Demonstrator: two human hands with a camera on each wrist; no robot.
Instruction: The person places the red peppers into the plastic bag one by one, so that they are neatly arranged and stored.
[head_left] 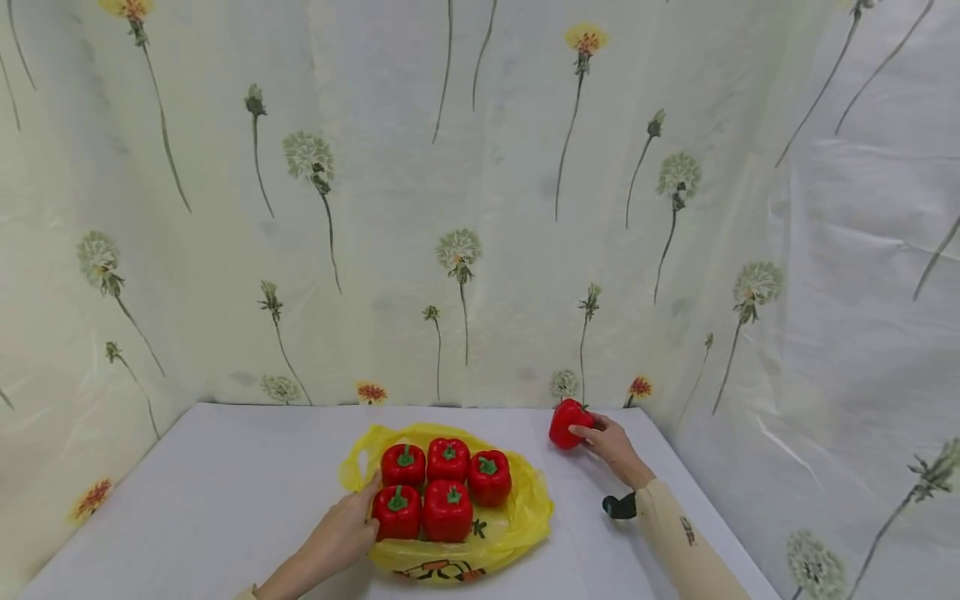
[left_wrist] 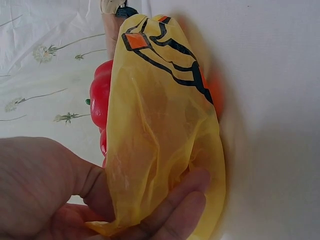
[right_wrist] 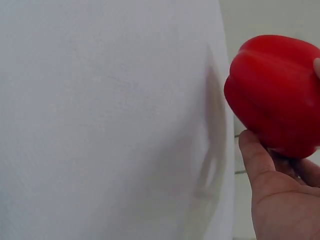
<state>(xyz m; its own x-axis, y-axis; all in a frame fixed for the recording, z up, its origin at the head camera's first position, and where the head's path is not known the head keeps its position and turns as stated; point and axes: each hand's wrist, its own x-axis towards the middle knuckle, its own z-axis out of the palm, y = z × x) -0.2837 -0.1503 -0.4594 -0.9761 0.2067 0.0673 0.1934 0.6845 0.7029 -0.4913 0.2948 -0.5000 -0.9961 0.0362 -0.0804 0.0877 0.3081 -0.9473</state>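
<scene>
Toward the back right of the table, my right hand (head_left: 617,452) grips a red bell pepper (head_left: 566,425) with a green stem. The right wrist view shows the fingers and thumb around this pepper (right_wrist: 275,95), which looks raised off the table. A yellow plastic bag (head_left: 528,529) with black and orange print lies at the front middle. Several more red bell peppers (head_left: 448,517) sit grouped in it, stems up. At the bag's left edge, my left hand (head_left: 337,529) pinches the thin plastic (left_wrist: 155,135) between thumb and fingers, close beside the peppers.
A white cloth covers the table (head_left: 225,483). Curtains with a dandelion print (head_left: 390,208) hang behind it and along both sides, and the right one (head_left: 840,375) stands close to my right arm. A dark strap-like piece (head_left: 619,506) hangs at the right wrist.
</scene>
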